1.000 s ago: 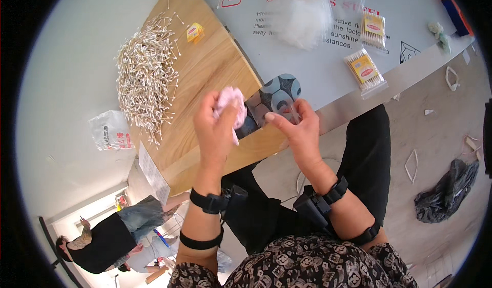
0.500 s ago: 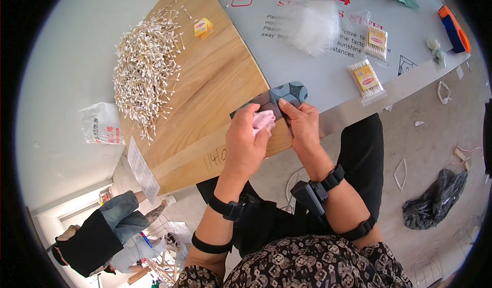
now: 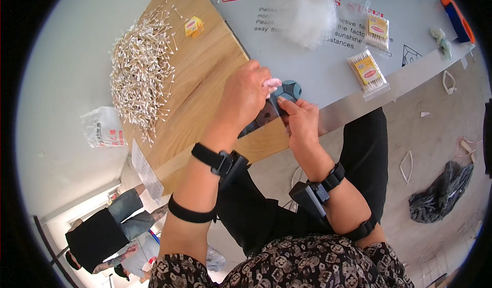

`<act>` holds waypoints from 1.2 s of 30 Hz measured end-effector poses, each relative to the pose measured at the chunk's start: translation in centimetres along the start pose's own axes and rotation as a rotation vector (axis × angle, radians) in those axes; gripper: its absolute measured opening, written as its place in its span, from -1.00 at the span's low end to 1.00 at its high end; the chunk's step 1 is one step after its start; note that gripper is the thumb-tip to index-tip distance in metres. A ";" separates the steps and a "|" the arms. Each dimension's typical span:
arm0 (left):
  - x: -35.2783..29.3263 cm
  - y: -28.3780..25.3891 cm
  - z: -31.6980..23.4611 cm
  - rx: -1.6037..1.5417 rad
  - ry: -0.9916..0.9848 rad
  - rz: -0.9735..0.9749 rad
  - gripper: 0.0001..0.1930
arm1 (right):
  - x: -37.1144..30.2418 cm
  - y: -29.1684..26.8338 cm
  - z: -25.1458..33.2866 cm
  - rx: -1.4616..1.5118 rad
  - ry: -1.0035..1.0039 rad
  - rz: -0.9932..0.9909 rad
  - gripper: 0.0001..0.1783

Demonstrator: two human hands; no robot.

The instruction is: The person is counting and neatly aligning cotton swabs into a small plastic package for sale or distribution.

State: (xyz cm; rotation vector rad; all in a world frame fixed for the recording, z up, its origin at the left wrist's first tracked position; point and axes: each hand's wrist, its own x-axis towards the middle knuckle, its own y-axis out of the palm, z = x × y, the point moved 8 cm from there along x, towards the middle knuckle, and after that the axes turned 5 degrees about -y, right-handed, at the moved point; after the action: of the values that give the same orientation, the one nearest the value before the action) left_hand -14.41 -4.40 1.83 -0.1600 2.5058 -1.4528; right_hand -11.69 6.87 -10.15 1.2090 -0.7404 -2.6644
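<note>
Concrete floor below, pale wall off to the left, and under both hands a wooden tabletop butted against a sheet of film-covered steel

Beyond the left hand, well apart on the wood: one big loose heap of cotton swabs, far too many to count, with one small yellow packet just past it. Beyond the right hand on the steel: one clear bag of white fluff and two filled swab packs with yellow labels. Far out to the right, a dark crumpled bag on the floor; down to the left, another person standing by the wall

Left hand curled tight, pinching a small pink tuft at the fingertips. Right hand closed, thumb and fingers gripping the near edge of a dark blue-grey, faceted, holder-like piece lying at the seam between wood and steel. Pink tuft pressed right against that piece, between the two hands

By the look of it, early days: only two packs done, most swabs unpacked in the heap; exact step at the dark piece hard to tell
</note>
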 end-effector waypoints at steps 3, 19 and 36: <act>1.3 0.2 -1.8 0.335 0.241 -0.159 -0.88 | -0.6 0.4 0.2 -0.049 -0.009 0.013 -0.69; -0.5 1.7 -3.2 0.098 0.220 0.065 -0.88 | -0.5 -0.2 -0.4 0.229 0.007 0.060 -0.70; -0.8 2.5 -3.4 -0.101 0.171 0.143 -0.89 | -1.0 0.0 -0.5 0.336 -0.034 0.087 -0.80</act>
State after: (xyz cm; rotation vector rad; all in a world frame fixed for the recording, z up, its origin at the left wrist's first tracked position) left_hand -14.43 -0.11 1.42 0.1290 2.6658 -1.3359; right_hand -10.59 6.99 -9.76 1.1689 -1.2561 -2.5644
